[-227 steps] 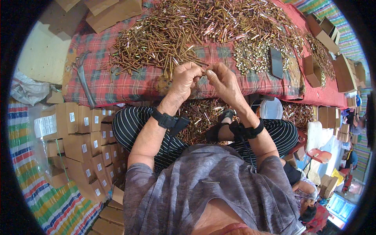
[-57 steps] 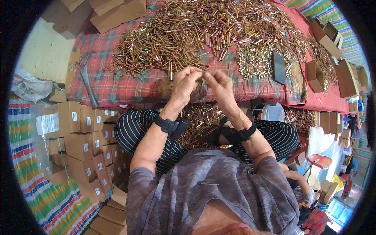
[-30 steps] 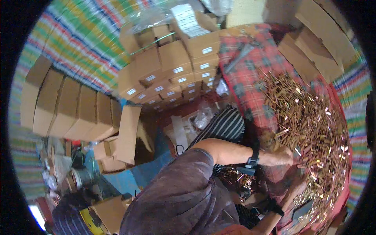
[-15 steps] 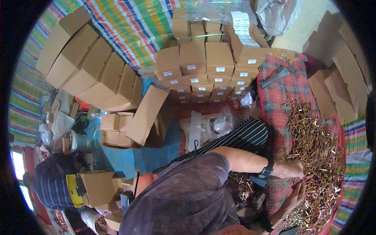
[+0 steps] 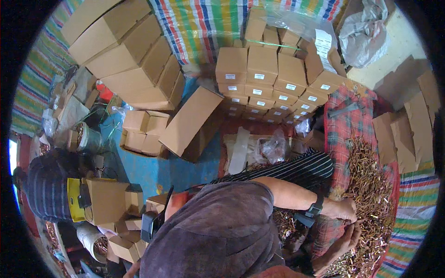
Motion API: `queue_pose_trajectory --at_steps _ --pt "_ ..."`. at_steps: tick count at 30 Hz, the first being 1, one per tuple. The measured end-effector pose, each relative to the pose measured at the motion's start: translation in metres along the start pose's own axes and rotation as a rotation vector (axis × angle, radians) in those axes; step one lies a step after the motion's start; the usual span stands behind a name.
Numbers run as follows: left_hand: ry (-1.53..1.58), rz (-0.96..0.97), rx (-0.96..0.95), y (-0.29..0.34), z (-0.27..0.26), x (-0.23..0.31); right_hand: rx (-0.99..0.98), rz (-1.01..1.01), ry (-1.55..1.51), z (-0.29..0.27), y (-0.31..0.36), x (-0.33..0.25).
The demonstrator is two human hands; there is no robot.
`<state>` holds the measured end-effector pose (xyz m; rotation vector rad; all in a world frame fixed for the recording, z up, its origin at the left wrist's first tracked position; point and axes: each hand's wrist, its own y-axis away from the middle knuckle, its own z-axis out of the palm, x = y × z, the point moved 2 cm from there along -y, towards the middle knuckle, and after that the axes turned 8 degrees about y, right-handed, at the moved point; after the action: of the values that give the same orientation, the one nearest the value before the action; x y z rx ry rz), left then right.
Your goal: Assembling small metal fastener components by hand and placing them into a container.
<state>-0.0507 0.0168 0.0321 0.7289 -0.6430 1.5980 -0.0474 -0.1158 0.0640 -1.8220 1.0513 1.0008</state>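
Observation:
A wide heap of thin copper-coloured metal pieces (image 5: 371, 185) lies over a red plaid cloth (image 5: 337, 127). At its near side my left hand (image 5: 340, 209), with a dark watch (image 5: 316, 208) on the wrist, has its fingers curled closed. Just below it, my right hand (image 5: 344, 243) reaches up, its fingers bent together with the tips close to the left hand. Whatever the fingers hold is too small or hidden to make out. More such pieces (image 5: 285, 222) lie under my left forearm, partly covered by it.
Labelled brown cartons (image 5: 262, 69) are stacked at the back. Larger boxes (image 5: 134, 60) lean at the upper left, near an open carton (image 5: 139, 150) on the blue floor (image 5: 139, 178). Another person in a striped shirt (image 5: 48, 185) is at the far left, near a white bucket (image 5: 90, 238).
My view has turned, so the cartons sit farther right in the picture. My hands remain close together at the heap, their fingertips slightly nearer each other.

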Motion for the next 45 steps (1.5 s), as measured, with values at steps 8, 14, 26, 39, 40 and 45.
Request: queue_pose_trajectory --at_steps 8,14,26,39,40,45 --pt "-0.047 0.027 -0.017 0.037 0.005 0.034 -0.015 -0.043 0.118 0.001 0.021 -0.042" --pt "-0.018 0.250 -0.157 0.056 0.015 0.041 0.073 -0.011 0.106 0.000 0.047 -0.065" --pt "0.153 0.218 -0.295 0.066 0.007 0.050 0.101 -0.012 0.139 0.011 0.063 -0.082" --pt "-0.083 0.125 -0.257 0.060 0.025 0.039 0.047 -0.033 0.350 -0.009 0.065 -0.060" --pt "-0.120 0.182 -0.272 0.058 0.027 0.038 0.056 -0.035 0.339 -0.011 0.064 -0.057" --pt "-0.255 0.145 -0.343 0.047 0.029 0.026 0.152 0.110 0.276 -0.013 0.064 -0.045"
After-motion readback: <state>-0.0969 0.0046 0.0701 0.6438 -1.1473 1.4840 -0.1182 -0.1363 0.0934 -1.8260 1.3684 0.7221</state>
